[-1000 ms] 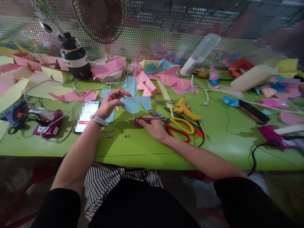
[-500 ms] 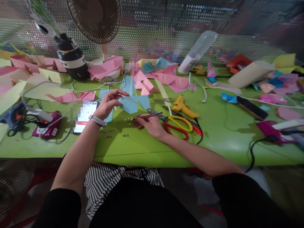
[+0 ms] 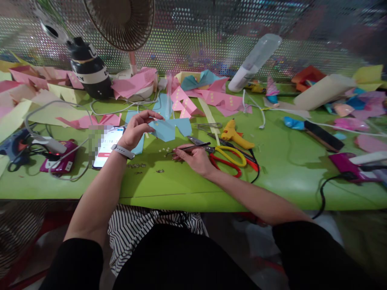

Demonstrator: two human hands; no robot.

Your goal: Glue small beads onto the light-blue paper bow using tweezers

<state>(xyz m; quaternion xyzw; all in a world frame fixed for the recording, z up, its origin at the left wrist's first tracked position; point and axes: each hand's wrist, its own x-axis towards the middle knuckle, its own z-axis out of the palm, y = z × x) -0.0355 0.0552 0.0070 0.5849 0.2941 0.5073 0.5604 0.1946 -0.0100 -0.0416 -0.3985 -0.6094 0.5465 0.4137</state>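
My left hand, a watch band on its wrist, pinches the edge of a light-blue cut paper piece and holds it above the table. A small yellowish mark shows on that paper. Lower and to the right, my right hand is closed round slim dark tweezers. Their tip points left, beside several tiny pale-yellow pieces on the green surface. Whether the tip grips one is too small to tell. Small metallic bits lie in clusters nearer to me.
Right of my right hand lie yellow- and red-handled scissors and a yellow glue gun. A phone sits by my left wrist. Folded pink papers, a black bottle and a fan stand behind. White cables cross the left side.
My right hand and the tweezers have shifted slightly to the right. My left hand still holds the blue paper at nearly the same place. The camera view has moved a little.
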